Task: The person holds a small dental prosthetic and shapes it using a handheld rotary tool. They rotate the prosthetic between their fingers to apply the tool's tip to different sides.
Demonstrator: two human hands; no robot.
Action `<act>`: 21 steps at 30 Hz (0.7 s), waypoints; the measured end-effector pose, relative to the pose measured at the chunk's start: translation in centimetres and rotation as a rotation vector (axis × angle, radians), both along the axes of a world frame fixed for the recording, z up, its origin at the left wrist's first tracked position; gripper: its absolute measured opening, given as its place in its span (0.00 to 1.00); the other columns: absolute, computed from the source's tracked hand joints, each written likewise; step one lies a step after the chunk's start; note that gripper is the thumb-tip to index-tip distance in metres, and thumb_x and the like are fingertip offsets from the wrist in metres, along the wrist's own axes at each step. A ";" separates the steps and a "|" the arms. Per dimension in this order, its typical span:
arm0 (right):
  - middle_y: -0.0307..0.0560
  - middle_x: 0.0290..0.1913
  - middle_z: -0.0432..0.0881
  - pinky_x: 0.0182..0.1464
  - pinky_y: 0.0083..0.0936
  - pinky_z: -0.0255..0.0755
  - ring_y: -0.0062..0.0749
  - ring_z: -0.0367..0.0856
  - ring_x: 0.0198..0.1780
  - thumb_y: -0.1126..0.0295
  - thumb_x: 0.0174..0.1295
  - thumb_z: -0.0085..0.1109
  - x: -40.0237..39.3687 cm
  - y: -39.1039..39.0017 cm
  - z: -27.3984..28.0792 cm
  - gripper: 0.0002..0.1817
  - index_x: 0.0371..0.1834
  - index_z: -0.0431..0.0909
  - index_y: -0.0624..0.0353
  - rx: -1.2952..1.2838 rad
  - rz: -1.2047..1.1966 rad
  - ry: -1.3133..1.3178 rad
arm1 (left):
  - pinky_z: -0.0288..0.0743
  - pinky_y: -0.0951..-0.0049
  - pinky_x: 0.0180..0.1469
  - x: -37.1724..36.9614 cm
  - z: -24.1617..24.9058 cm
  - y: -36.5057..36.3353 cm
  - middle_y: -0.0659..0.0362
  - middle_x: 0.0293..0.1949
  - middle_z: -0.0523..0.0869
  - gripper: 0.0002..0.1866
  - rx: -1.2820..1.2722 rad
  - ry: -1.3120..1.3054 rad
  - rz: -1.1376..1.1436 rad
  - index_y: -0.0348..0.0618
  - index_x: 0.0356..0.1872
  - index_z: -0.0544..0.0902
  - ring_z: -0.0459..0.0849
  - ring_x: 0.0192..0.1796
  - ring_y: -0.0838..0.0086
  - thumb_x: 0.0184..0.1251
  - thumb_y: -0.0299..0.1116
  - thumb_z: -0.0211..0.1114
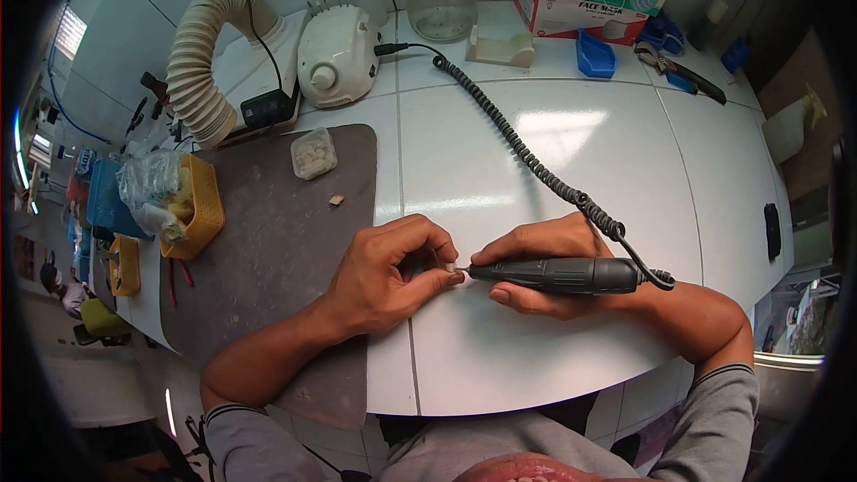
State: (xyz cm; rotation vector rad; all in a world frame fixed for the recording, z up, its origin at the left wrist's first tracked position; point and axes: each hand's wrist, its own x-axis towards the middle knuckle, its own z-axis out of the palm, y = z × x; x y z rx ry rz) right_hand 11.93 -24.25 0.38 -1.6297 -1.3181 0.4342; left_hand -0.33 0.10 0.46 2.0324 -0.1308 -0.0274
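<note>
My right hand (555,248) is wrapped round a black rotary handpiece (571,276), its tip pointing left. A coiled black cord (527,153) runs from its back end to the white control unit (337,55). Between the thumb and fingertips of my left hand (393,270) is a small pale piece (451,267), mostly covered by the fingers. The handpiece's thin bit (462,269) meets the fingertips right at that piece. Both hands are over the white tiled table, with my left forearm across the grey mat (268,214).
On the mat are a small clear box (313,154) of pale pieces and one loose pale piece (336,200). A ribbed hose (198,67) and yellow basket (207,205) stand left. At the back are a glass jar (437,0), mask boxes (580,0) and a blue tray (595,55).
</note>
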 end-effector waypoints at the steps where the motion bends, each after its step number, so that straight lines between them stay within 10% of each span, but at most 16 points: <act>1: 0.49 0.39 0.95 0.42 0.27 0.89 0.34 0.96 0.37 0.62 0.67 0.75 0.0 -0.1 0.1 0.17 0.54 0.90 0.59 -0.012 0.001 0.001 | 0.81 0.78 0.39 -0.1 -0.1 -0.1 0.60 0.40 0.91 0.09 -0.004 -0.002 0.003 0.37 0.42 0.87 0.88 0.39 0.82 0.65 0.22 0.80; 21: 0.50 0.39 0.94 0.42 0.27 0.89 0.35 0.96 0.37 0.65 0.65 0.74 0.2 0.0 0.3 0.17 0.53 0.90 0.61 0.003 0.015 -0.010 | 0.78 0.79 0.37 -0.1 -0.1 -0.2 0.60 0.39 0.91 0.11 0.038 -0.030 0.019 0.38 0.41 0.87 0.86 0.37 0.83 0.63 0.23 0.82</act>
